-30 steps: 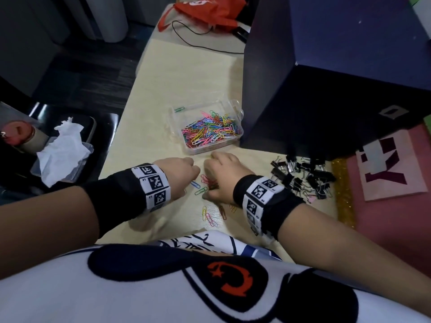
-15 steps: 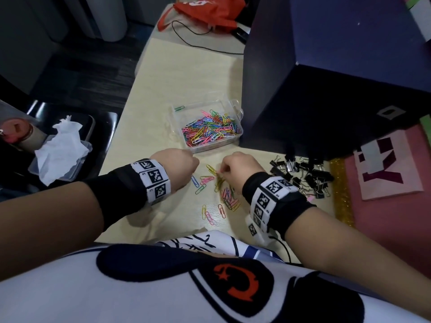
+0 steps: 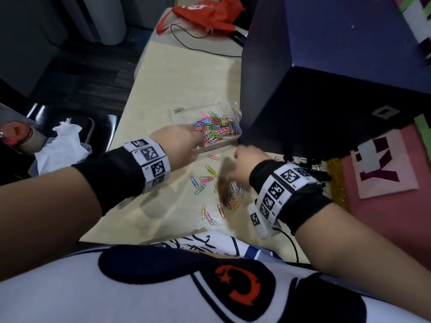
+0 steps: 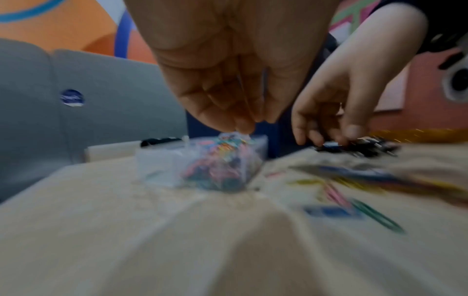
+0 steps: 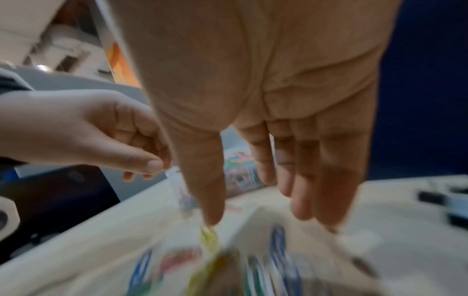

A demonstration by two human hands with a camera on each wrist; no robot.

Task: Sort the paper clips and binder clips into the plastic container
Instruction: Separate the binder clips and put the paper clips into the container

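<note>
A clear plastic container [image 3: 186,117] [image 4: 157,160] holds a heap of coloured paper clips [image 3: 217,128]. My left hand [image 3: 198,141] [image 4: 243,124] hovers over its near edge, fingertips bunched in a pinch; thin wires of paper clips show faintly between the fingers. More loose paper clips [image 3: 224,192] [image 5: 210,238] lie on the table near me. My right hand [image 3: 240,157] [image 5: 255,214] hangs above them with straight fingers and holds nothing. Black binder clips [image 3: 312,169] [image 4: 359,148] are heaped just right of that hand.
A big dark blue box [image 3: 326,89] stands right behind the container and the binder clips. A red bag [image 3: 205,12] and a black cable [image 3: 198,43] lie at the table's far end. A chair with tissue [image 3: 60,145] stands left of the table edge. A pink sheet [image 3: 382,164] lies on the right.
My left hand has left the loose clips and moved forward to the container. My right hand has risen off the clip pile, shifted toward the binder clips, and its fingers have straightened.
</note>
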